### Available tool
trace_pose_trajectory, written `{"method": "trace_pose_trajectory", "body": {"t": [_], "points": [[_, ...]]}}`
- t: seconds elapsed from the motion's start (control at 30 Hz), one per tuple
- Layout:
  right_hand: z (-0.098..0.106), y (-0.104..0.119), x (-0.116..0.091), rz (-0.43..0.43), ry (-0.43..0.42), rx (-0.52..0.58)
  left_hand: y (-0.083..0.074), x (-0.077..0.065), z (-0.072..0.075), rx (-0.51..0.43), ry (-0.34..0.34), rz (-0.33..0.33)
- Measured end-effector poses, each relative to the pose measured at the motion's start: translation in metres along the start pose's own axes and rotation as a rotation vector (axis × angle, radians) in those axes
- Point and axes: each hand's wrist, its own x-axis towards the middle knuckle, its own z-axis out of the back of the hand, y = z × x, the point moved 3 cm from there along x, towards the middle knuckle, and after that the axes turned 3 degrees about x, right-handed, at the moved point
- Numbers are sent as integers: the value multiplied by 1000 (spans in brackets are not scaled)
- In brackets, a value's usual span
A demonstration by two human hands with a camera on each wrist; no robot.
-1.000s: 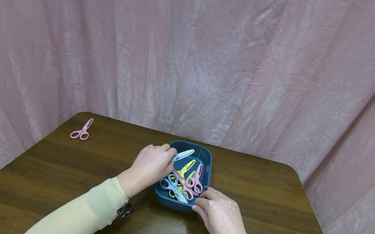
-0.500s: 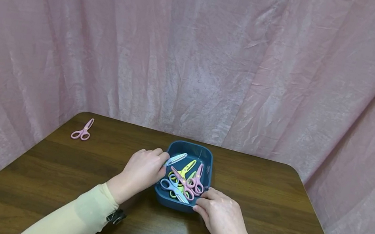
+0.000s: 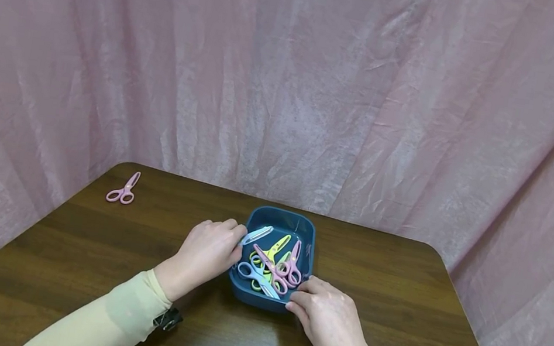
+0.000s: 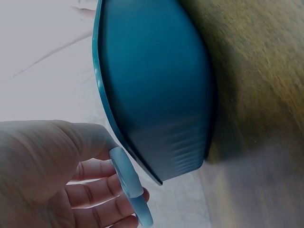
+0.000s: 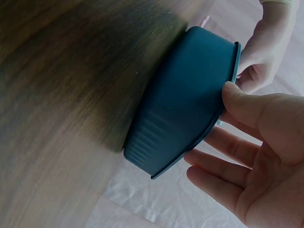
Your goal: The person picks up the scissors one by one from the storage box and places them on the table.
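Observation:
My left hand (image 3: 204, 254) pinches the handles of light-blue scissors (image 4: 127, 173) beside the left rim of a dark blue plastic bin (image 3: 256, 301). Their pale blade end (image 3: 259, 234) points over the bin's inside in the head view. Thumb and fingers of my right hand (image 3: 333, 320) grip the bin's rim at the near right corner. The right wrist view has the thumb (image 5: 232, 92) on the outer wall. Inside the bin lie yellow scissors (image 3: 279, 247), pink scissors (image 3: 294, 258), blue scissors (image 3: 246, 270) and more in a loose pile, partly covering one another.
A pair of pink scissors (image 3: 125, 190) lies alone near the table's far left corner. The bin stands on a brown wooden table (image 3: 384, 282). Pink curtains (image 3: 314, 95) hang right behind the table and along its sides.
My left hand has drawn back to the left and slightly down, bringing the held blue scissors closer to the bin's left rim. The right hand keeps its grip on the rim.

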Motion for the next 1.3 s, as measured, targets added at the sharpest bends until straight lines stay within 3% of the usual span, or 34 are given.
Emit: {"method": "trace_pose_trajectory", "body": {"t": [0.4,0.7,1.0,1.3], "points": [[0,0,0,-18,16,0,10,1,-6,14,17,48],[1,0,0,21,-47,3,22,1,-11,34,7,74],[-1,0,1,13,-27,6,38,-3,-16,37,53,142],[0,0,1,-6,0,4,51,-5,-22,58,70,166]]}}
